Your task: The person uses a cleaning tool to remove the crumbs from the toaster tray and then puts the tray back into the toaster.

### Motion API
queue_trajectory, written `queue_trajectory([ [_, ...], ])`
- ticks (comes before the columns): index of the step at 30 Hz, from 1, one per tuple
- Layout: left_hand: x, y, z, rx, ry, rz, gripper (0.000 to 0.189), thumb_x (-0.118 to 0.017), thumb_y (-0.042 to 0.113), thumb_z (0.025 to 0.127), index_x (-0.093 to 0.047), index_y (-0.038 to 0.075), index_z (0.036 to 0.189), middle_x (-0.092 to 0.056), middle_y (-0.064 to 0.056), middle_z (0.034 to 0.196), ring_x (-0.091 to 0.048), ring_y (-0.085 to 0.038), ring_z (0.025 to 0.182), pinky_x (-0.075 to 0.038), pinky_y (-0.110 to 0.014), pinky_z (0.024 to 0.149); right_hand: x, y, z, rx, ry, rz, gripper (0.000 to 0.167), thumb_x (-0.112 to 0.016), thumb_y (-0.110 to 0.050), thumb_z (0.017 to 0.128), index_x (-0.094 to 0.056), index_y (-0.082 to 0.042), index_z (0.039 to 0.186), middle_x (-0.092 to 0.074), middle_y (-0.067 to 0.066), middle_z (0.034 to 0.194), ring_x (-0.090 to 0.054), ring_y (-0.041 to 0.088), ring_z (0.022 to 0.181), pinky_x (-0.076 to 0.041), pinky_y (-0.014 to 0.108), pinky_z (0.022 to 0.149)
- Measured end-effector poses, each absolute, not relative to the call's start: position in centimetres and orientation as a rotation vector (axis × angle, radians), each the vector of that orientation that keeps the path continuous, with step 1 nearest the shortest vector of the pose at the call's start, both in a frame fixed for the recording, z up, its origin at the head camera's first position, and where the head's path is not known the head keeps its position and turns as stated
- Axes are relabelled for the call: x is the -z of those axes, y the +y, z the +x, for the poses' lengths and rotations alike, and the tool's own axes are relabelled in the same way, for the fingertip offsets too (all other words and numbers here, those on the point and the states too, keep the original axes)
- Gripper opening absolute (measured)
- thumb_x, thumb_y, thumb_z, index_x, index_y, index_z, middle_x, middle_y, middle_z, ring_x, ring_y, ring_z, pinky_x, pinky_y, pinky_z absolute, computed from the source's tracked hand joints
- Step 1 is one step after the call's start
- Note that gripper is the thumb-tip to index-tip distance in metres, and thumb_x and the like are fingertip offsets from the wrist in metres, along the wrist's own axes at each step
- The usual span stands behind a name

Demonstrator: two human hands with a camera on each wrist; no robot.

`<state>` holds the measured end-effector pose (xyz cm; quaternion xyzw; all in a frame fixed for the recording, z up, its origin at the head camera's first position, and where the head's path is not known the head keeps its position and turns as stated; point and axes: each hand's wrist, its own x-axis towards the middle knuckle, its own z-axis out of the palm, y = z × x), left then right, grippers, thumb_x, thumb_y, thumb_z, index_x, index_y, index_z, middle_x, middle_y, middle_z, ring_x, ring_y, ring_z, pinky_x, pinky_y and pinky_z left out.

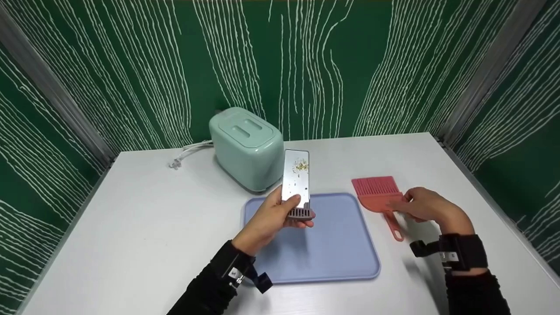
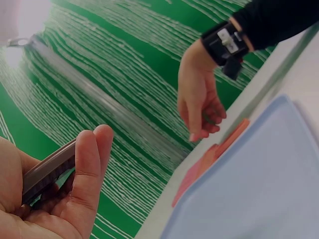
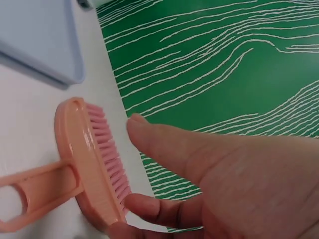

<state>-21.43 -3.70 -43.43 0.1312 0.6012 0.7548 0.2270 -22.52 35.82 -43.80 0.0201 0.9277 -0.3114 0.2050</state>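
Note:
My left hand (image 1: 288, 211) grips a shiny metal crumb tray (image 1: 296, 179) by its dark ribbed end and holds it tilted up over the blue tray (image 1: 332, 249). Crumbs lie on its upper part. In the left wrist view its edge (image 2: 47, 172) sits between thumb and fingers (image 2: 87, 169). A pink brush (image 1: 377, 190) lies flat on the table to the right of the blue tray. My right hand (image 1: 409, 203) hovers over the brush (image 3: 84, 164) where head meets handle. One fingertip (image 3: 144, 206) touches the brush's rim, and the thumb stays off the bristles.
A mint-green toaster (image 1: 247, 146) stands behind the blue tray, its white cord (image 1: 186, 154) trailing left on the white table (image 1: 140, 227). Green patterned walls close in the back and both sides.

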Motion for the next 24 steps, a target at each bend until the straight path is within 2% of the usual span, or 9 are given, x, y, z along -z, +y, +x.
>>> queue_trajectory([
  [3,43.4,-3.8,-21.5,-2.084,1.649,0.358,0.054,-0.045,0.015,0.116,-0.03,0.011,0.167,-0.079,-0.018,0.101,-0.08,-0.02,0.08,-0.064,-0.025,0.07,44.1,35.7,-22.6,0.811,2.58,0.066,0.054,-0.067,-0.056,0.1,-0.046,-0.014,0.074,-0.039,-0.004,0.058,-0.036,0.013,0.055,-0.032,0.03,0.056],
  [6,43.3,-3.8,-21.5,-2.079,1.656,0.367,0.055,-0.044,0.015,0.116,-0.029,0.012,0.168,-0.079,-0.018,0.101,-0.08,-0.02,0.08,-0.064,-0.025,0.07,44.3,35.4,-22.6,0.777,2.573,0.08,0.057,-0.07,-0.056,0.098,-0.04,-0.019,0.065,-0.035,-0.005,0.056,-0.032,0.012,0.053,-0.028,0.029,0.054],
  [14,43.3,-3.7,-21.5,-2.084,1.651,0.346,0.053,-0.045,0.014,0.115,-0.03,0.009,0.166,-0.078,-0.019,0.102,-0.079,-0.019,0.08,-0.064,-0.025,0.07,44.9,34.4,-22.4,0.77,2.568,0.113,0.054,-0.077,-0.058,0.092,-0.051,-0.013,0.077,-0.04,-0.004,0.06,-0.039,0.013,0.056,-0.033,0.03,0.057],
  [19,43.5,-3.7,-21.5,-2.087,1.649,0.347,0.054,-0.045,0.013,0.115,-0.03,0.008,0.166,-0.078,-0.019,0.101,-0.079,-0.019,0.079,-0.064,-0.025,0.071,45.4,34.3,-22.7,0.756,2.587,0.116,0.044,-0.079,-0.051,0.091,-0.064,-0.011,0.081,-0.046,-0.004,0.061,-0.044,0.014,0.059,-0.035,0.029,0.058],
  [24,43.5,-3.8,-21.5,-2.069,1.668,0.34,0.054,-0.045,0.015,0.115,-0.031,0.01,0.166,-0.078,-0.019,0.102,-0.079,-0.019,0.079,-0.064,-0.025,0.071,45.4,34.3,-22.9,0.713,2.642,0.118,0.04,-0.078,-0.045,0.092,-0.065,-0.009,0.081,-0.058,0.0,0.067,-0.05,0.018,0.066,-0.038,0.032,0.06],
])
